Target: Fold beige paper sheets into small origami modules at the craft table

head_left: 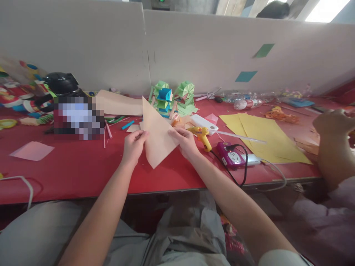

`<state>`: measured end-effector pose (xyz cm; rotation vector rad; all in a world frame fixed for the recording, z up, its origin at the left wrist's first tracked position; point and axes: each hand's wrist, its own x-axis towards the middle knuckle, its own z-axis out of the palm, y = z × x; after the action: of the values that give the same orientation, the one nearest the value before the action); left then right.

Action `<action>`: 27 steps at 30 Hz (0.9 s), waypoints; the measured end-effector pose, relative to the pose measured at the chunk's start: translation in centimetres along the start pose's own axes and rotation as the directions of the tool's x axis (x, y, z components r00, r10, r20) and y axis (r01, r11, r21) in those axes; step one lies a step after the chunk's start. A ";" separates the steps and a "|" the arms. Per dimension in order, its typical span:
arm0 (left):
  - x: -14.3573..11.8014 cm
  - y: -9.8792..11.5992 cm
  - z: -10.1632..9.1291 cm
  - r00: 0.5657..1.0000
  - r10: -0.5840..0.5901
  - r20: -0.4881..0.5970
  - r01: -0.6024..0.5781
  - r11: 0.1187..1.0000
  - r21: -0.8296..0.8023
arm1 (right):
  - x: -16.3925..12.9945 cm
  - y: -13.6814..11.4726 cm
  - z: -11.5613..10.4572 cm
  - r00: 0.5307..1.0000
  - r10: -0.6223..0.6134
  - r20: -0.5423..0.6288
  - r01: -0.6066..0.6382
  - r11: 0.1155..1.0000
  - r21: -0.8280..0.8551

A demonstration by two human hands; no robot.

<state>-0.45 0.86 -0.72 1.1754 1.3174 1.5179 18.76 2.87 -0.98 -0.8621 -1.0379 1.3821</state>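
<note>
Between my two hands is a sheet of pale peach paper (159, 138), held tilted above the red table with one corner pointing up and away. My left hand (134, 147) pinches its left edge between thumb and fingers. At the right corner, my right hand (185, 141) grips the paper the same way. Behind the sheet stand folded green and blue paper shapes (164, 96). Close to my right hand lies a yellow glue gun (203, 137) with a clear glue stick (238, 136) by it.
A purple power strip (231, 155) with cables sits right of the glue gun. Large yellow sheets (266, 138) lie beyond it. A co-worker's hand (332, 123) is at the far right. Plastic bottles (246, 103) lie near the partition (199, 48). A pink paper square (32, 151) is at left.
</note>
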 end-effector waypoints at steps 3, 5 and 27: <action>0.6 -0.2 -1.0 0.997 0.064 -0.030 -0.060 0.991 0.121 | 0.0 0.1 -0.1 0.996 0.055 0.070 -0.052 0.998 -0.043; 0.8 -0.1 -1.6 0.996 0.094 -0.003 -0.091 0.968 0.235 | 0.0 0.1 -0.2 0.990 0.095 0.102 -0.087 0.993 -0.080; 0.3 2.9 -3.3 0.963 -0.018 0.270 -0.121 0.863 0.491 | -0.3 -0.2 -0.1 0.981 0.120 0.151 -0.111 0.991 -0.068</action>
<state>-3.66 -0.13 2.14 1.6909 1.5507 1.0178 18.90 2.54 -0.86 -0.8807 -1.1670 1.5426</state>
